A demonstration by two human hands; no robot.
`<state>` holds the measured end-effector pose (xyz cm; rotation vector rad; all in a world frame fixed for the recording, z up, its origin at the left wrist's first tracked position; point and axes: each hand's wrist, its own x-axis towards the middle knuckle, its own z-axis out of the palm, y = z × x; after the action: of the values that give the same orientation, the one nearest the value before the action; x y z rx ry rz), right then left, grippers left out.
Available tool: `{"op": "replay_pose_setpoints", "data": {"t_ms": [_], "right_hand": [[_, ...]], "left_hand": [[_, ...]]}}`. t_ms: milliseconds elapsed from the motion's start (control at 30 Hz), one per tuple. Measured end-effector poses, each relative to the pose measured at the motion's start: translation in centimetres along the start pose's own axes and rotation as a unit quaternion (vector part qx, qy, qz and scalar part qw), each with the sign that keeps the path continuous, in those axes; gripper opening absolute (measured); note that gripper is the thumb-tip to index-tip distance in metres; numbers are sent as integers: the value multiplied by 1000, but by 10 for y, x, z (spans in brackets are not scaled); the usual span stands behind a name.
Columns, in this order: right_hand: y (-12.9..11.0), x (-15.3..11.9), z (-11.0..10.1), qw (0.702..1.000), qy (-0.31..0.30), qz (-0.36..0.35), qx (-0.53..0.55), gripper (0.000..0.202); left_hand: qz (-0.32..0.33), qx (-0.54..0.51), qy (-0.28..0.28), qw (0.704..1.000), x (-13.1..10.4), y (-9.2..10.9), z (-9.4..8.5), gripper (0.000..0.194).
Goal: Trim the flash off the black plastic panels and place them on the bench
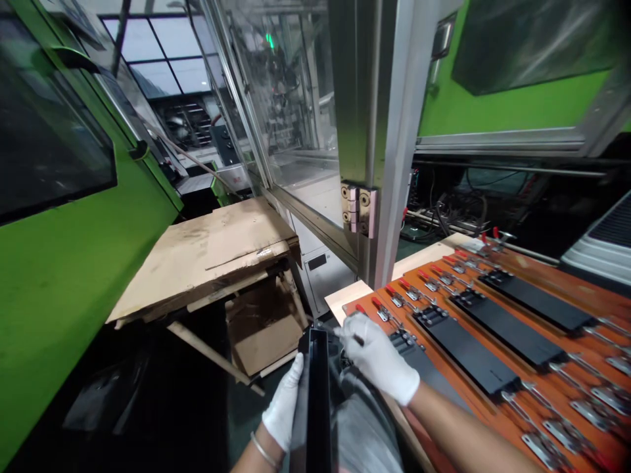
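A long black plastic part [319, 394] with a channel along its length stands on end in front of me. My left hand [284, 402], in a white glove, is closed on its left side. My right hand [377, 358], also gloved in white, is at the part's upper end with its fingers pinched together. A short dark piece of a slim tool shows between those fingers; its kind I cannot make out. Beside the right hand, several similar black parts [466, 351] lie on an orange fixture board [586, 368] among metal toggle clamps [397, 297] with red handles.
Left of me stands a green machine [59, 282]. A table topped with cardboard [197, 249] is ahead, with an open cardboard box [263, 322] under it. A metal-framed clear door [300, 98] with a hinge rises ahead; another green machine [513, 108] is at the right.
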<state>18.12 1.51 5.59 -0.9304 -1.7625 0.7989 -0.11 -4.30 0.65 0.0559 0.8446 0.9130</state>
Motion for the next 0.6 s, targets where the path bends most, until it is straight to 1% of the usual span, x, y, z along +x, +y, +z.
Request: {"op": "replay_pose_setpoints", "data": {"t_ms": [33, 100, 133, 167, 200, 233, 333, 400, 467, 600], "right_hand": [[-4, -9, 1, 999, -31, -6, 19, 20], [-11, -30, 5, 994, -102, 5, 42, 17], [-12, -38, 7, 991, -128, 16, 42, 17], [-10, -42, 9, 989, -140, 25, 37, 17], [-7, -43, 9, 990, -139, 26, 26, 16], [-1, -39, 8, 993, -118, 22, 10, 15], [20, -16, -1, 999, -7, 26, -38, 18], [30, -4, -8, 998, 29, 46, -45, 13], [32, -1, -11, 997, 13, 71, -27, 13], [21, -12, -14, 991, -29, 121, 39, 11]], "left_hand": [[-4, 2, 8, 1000, 1, 1, -1, 40], [-14, 16, 10, 1000, 3, 3, -2, 46], [-16, 28, 7, 999, 3, 3, -3, 49], [-12, 39, 4, 999, 3, 3, -4, 51], [-5, 49, 4, 999, 3, 2, -4, 51], [-3, 58, 5, 998, 2, 0, -4, 49], [-17, 68, 2, 998, 2, -4, -5, 44], [-30, 55, -9, 998, 5, -5, -8, 44], [-33, 31, -16, 999, 8, -5, -11, 44], [-39, -17, -22, 999, 12, -1, -15, 41]]}}
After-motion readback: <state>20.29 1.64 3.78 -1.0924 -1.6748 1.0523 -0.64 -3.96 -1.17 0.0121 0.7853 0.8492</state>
